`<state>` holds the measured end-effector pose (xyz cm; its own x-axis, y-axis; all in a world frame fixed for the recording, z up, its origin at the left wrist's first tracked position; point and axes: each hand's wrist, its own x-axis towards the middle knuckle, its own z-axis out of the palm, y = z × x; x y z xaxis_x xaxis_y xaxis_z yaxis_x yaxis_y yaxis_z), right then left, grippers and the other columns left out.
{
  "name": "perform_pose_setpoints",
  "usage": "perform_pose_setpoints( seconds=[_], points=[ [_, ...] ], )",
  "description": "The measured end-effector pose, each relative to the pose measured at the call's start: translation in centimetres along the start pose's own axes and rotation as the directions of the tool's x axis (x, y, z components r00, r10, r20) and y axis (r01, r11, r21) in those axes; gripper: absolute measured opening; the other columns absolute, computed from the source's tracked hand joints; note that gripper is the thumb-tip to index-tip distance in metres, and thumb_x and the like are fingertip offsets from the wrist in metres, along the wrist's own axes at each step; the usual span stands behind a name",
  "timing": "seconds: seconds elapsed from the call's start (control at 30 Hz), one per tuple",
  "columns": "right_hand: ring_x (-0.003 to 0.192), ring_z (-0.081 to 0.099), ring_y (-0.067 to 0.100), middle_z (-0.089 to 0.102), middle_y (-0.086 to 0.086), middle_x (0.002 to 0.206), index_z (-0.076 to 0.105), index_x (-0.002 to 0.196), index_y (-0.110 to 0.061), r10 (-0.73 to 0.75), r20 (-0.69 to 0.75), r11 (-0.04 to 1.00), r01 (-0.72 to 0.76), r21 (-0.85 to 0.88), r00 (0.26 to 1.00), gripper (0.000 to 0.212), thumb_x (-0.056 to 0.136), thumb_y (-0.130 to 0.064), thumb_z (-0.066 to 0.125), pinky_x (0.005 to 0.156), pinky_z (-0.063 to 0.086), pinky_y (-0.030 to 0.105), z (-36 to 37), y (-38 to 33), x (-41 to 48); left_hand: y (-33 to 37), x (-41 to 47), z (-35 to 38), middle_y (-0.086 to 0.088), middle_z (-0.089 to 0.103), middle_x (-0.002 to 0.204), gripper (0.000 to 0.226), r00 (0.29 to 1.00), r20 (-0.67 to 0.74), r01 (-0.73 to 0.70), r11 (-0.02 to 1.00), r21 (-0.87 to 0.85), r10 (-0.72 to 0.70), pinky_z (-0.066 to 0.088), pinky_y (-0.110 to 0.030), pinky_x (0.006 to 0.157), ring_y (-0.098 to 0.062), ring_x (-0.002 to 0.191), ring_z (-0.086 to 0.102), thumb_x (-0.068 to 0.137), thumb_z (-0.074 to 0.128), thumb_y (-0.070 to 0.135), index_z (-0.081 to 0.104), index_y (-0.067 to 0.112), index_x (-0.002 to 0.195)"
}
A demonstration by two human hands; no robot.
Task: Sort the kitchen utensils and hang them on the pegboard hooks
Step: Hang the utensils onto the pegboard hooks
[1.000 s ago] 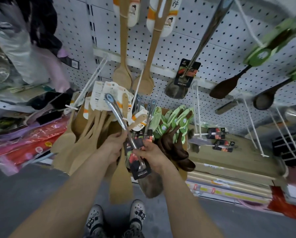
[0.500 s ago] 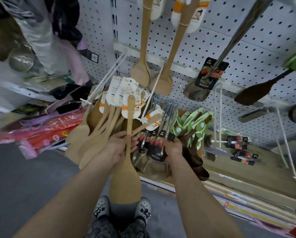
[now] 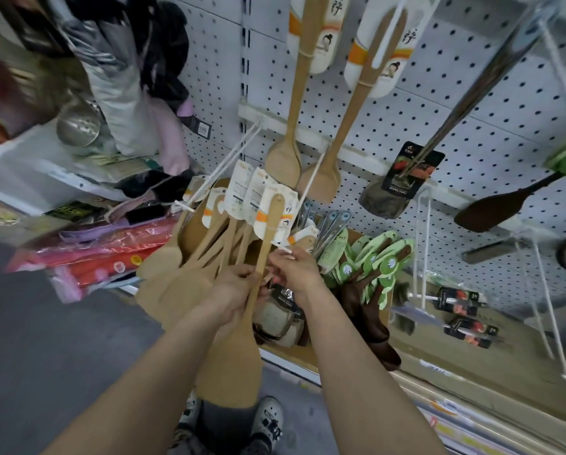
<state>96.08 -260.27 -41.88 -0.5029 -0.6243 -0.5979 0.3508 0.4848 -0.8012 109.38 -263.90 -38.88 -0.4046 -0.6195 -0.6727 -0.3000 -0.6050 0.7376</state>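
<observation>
My left hand (image 3: 232, 292) grips the handle of a long wooden spatula (image 3: 234, 366), blade down and handle end up by the white paper tags (image 3: 245, 192). My right hand (image 3: 293, 272) is just right of it, fingers pinched at the tip of a white pegboard hook (image 3: 308, 195). Below the hands a cardboard box holds more wooden spatulas (image 3: 173, 277), metal turners with black cards (image 3: 286, 310) and dark spoons with green tags (image 3: 373, 267). Two wooden spoons (image 3: 283, 159) hang on the pegboard (image 3: 472, 93) above.
A metal turner (image 3: 385, 198) and a dark wooden spoon (image 3: 491, 211) hang to the right. Bare white hooks (image 3: 421, 251) stick out over a low shelf with carded utensils (image 3: 462, 303). Another person (image 3: 121, 80) stands at the left. My shoes (image 3: 268, 418) are on the grey floor.
My right hand let go of the metal turners and rose to the hook's tip. My left hand lifted the wooden spatula higher. The view swung up and left.
</observation>
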Motion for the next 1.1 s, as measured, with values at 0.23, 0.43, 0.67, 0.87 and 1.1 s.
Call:
perform_pose_setpoints(
  seconds=[0.23,0.43,0.67,0.87,1.1],
  points=[
    [0.053,0.056,0.01,0.062,0.005,0.07,0.062,0.088,-0.011,0.017,0.004,0.998,-0.018,0.056,1.0,0.018,0.084,0.005,0.07,0.046,0.045,0.019,4.2,-0.9,0.2,1.8,0.9,-3.7,-0.006,0.063,0.076,0.021,0.986,-0.017,-0.15,0.938,0.312,0.164,0.044,-0.011,0.049,-0.015,0.066,0.057,0.099,0.048,0.003,0.067,0.01,0.094],
    [0.054,0.052,0.015,0.059,0.008,0.069,0.057,0.086,-0.012,-0.016,-0.213,0.998,0.029,0.061,0.977,0.02,0.085,0.006,0.066,0.046,0.047,0.018,7.3,-2.9,1.9,4.0,2.7,-6.2,0.001,0.06,0.11,0.04,0.961,0.089,-0.265,0.779,0.569,0.262,0.038,-0.016,0.071,-0.015,0.103,0.055,0.095,0.047,-0.002,0.059,0.011,0.13],
    [0.084,0.061,0.018,0.064,0.005,0.089,0.07,0.096,-0.009,-0.053,-0.416,0.998,0.041,-0.039,0.908,0.019,0.089,0.005,0.058,0.068,0.049,0.016,7.1,0.8,1.3,3.5,4.6,-8.1,0.0,0.055,0.133,0.049,0.924,0.299,-0.378,0.695,0.611,0.239,0.035,-0.018,0.095,-0.022,0.128,0.05,0.095,0.043,-0.008,0.05,0.009,0.14],
    [0.095,0.067,0.023,0.067,-0.001,0.089,0.067,0.1,-0.016,-0.072,-0.493,0.997,0.069,-0.024,0.867,0.024,0.087,0.003,0.06,0.091,0.055,0.036,6.1,3.5,-1.1,2.5,4.7,-8.2,-0.008,0.056,0.138,0.047,0.921,0.294,-0.386,0.714,0.584,0.257,0.036,-0.021,0.101,-0.019,0.127,0.052,0.095,0.054,0.0,0.05,0.011,0.141],
    [0.091,0.07,0.018,0.072,-0.005,0.092,0.07,0.089,-0.029,0.001,-0.578,1.0,0.016,0.025,0.816,0.024,0.086,-0.005,0.066,0.09,0.057,0.043,3.9,5.9,-3.0,2.1,3.6,-7.9,-0.006,0.057,0.136,0.044,0.922,0.276,-0.382,0.748,0.543,0.27,0.037,-0.021,0.1,-0.016,0.125,0.052,0.096,0.054,-0.001,0.053,0.011,0.138]
  ],
)
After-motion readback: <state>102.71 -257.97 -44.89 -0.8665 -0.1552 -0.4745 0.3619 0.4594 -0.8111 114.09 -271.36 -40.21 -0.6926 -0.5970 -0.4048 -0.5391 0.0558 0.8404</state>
